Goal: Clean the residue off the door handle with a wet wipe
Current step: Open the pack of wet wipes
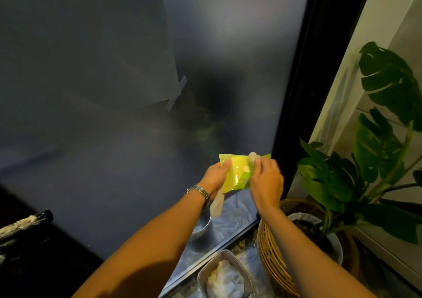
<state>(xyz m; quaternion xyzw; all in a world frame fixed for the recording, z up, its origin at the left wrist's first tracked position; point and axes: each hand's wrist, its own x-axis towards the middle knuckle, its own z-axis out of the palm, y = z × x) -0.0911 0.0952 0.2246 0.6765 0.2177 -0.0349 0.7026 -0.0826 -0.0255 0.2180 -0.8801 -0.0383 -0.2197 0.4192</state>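
Early going: the left hand [214, 175] grips the green wipe packet [239, 172] plus a hanging used wipe [217, 203], the right hand [266, 180] pinches a fresh wipe [253, 156]. Handle [25, 223] at lower left looks crusted, unwiped.

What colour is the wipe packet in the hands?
Bright yellow-green wipe packet, clearest in the head view.

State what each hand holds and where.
Left hand grips the green wipe pack by its left edge, a used wipe dangling below. Right hand pinches a white wipe at the pack's top.
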